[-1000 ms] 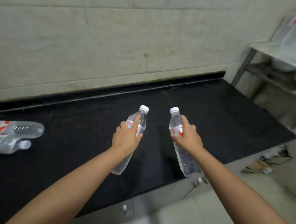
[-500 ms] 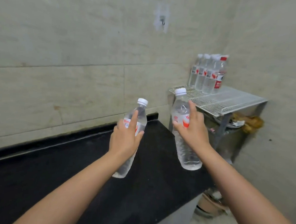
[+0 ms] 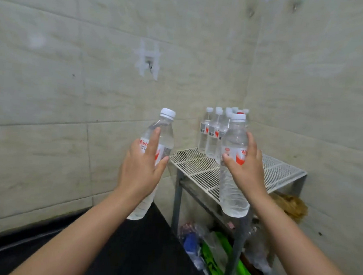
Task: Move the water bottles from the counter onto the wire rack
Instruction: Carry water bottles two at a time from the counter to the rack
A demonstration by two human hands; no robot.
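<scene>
Two bottles are in the air, one clamped in each grip: the left bottle in the left hand, above the table end, the right bottle in the right hand, at the rack front edge. Beyond the right grip stands a cluster of roughly six bottles; the exact count is hidden. Setting down too close could topple them, or a base could tip on the wires.

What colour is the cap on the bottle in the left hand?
White, seen clearly in the head view: the cap tops the clear bottle held by the left hand.
</scene>
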